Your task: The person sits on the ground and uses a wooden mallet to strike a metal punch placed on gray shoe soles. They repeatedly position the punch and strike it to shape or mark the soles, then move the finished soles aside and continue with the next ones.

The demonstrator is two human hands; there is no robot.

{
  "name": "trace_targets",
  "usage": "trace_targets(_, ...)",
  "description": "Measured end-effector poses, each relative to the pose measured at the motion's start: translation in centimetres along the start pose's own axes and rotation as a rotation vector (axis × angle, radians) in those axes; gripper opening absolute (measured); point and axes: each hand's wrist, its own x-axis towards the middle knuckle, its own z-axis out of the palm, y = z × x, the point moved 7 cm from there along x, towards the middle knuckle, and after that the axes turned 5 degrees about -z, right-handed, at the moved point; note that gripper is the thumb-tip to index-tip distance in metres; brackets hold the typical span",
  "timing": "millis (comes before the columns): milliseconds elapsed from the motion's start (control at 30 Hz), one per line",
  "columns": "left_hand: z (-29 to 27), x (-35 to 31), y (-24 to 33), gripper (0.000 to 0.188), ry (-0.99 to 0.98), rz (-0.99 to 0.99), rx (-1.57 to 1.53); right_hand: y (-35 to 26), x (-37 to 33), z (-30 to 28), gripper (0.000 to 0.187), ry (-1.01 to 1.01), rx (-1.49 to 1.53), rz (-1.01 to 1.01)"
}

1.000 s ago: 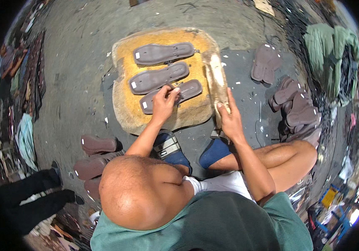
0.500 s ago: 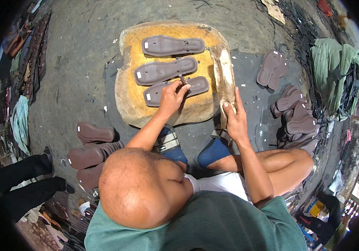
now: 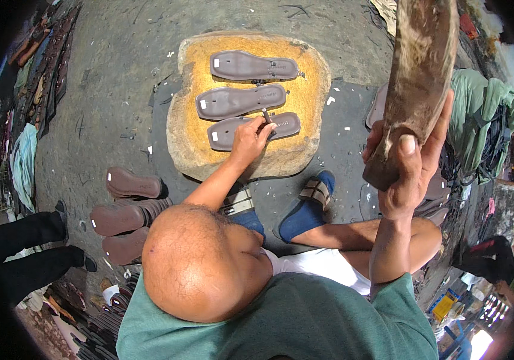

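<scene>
We see three brown soles lying side by side across the yellow top of a low block point(image 3: 179, 159), all of them inside its worn rim. We find the top sole point(image 3: 242, 65) near the far edge, the middle sole point(image 3: 230, 104) a small gap below it, and the lowest sole point(image 3: 223, 137) nearest to the body. The left hand point(image 3: 251, 141) bends over this last one and pinches a small dark strip point(image 3: 266, 114) between thumb and fingers; we cannot tell if the strip enters the sole. The right hand point(image 3: 416, 165) is closed around a thick wooden bar point(image 3: 423, 66), raised to the right of the block and apart from its rim. Between the soles' right ends and the right rim, we notice a band of yellow surface. On the left, grey floor point(image 3: 116, 90) separates the block from the stacked soles point(image 3: 118, 219).
</scene>
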Motion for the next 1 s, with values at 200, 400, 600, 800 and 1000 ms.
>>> trace_targets(200, -0.6, -1.2, 1.0, 0.024, 0.092, 0.213, 0.206, -3.1, -1.6, -1.6, 0.082, 0.056, -0.128, -0.073)
trace_targets(400, 1.0, -1.1, 1.7, 0.024, 0.015, 0.212, 0.170, 4.2, -8.7, 0.5, 0.068, -0.165, -0.187, -0.047)
trace_targets(600, 0.2, -2.5, 0.6, 0.018, 0.035, 0.221, 0.192, 13.3, -14.1, 2.7, 0.066, -0.300, -0.480, 0.350)
trace_targets(800, -0.3, 0.0, -3.1, 0.020, -0.052, -0.251, -0.463, 18.8, -16.3, 1.6, 0.067, -0.586, -0.828, 0.498)
trace_targets(1000, -4.9, -3.0, -0.8, 0.025, 0.071, -0.421, -0.709, 17.9, -15.4, -0.3, 0.066, -0.292, -0.581, 0.631)
